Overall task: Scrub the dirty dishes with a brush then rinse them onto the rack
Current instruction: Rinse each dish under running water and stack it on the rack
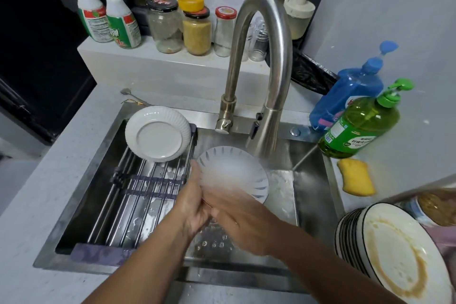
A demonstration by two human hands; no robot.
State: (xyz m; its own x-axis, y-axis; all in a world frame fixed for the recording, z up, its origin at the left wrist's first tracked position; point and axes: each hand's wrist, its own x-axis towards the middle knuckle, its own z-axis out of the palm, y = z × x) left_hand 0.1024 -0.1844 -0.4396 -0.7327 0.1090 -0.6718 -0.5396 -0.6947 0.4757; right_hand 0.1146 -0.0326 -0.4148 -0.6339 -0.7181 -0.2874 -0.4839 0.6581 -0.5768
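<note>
stained plate stack (394, 249), unreadable green bottle label (345, 134)

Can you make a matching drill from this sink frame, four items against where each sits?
Items:
1. ribbed white plate
2. yellow sponge
3. stained plate stack
4. patterned plate

Places:
A. under the faucet, gripped by the left hand
B. counter at the sink's right rim
C. on the rack
D. near right corner

Pairs: 1-C, 2-B, 3-D, 4-A

On the ledge behind the sink I see two spray bottles (108, 15), three jars (190, 27) and a capped container (299, 15). To my right stand blue (350, 94) and green soap bottles (362, 126) beside a yellow sponge (356, 176).
</note>
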